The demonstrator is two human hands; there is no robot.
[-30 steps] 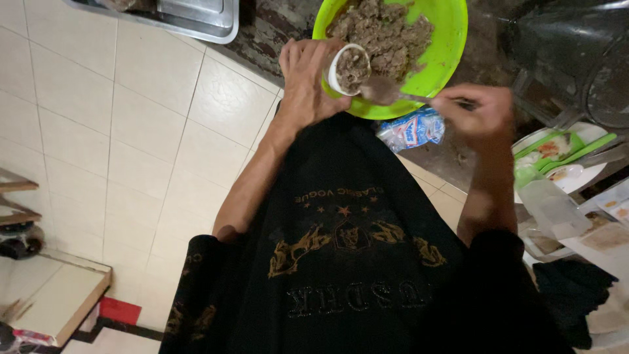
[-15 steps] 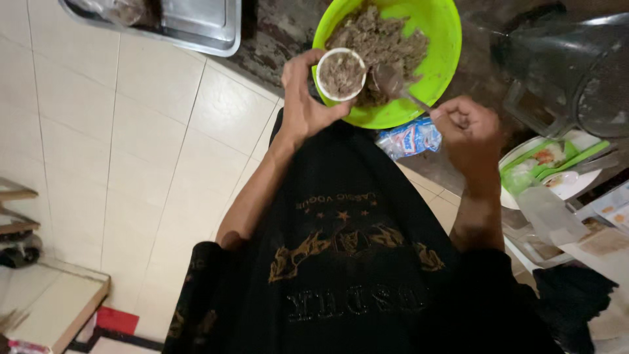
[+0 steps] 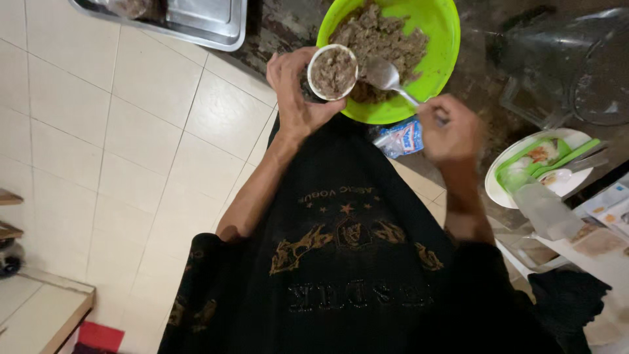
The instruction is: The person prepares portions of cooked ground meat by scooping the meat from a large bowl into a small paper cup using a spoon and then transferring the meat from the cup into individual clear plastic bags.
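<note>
1. White, small and round, the cup [image 3: 333, 71] sits in the grip of the left hand [image 3: 298, 98], fingers wrapped round its wall, held over the near rim of the green bowl [image 3: 440, 39].
2. The right hand [image 3: 449, 128] is closed on the handle of a metal spoon [image 3: 386, 77]; the spoon's head lies just beside the cup, over the bowl.
3. Most of the spoon handle is hidden inside the fist, and the cup's underside is covered by the palm.
4. A blue-and-white packet [image 3: 401, 137] near the tabletop's edge is partly hidden behind the right hand.
5. The cup holds a brown minced mixture nearly to its brim; the bowl holds a heap of the same mixture.
6. A white plate [image 3: 508, 167] at the right carries green wrapping.
</note>
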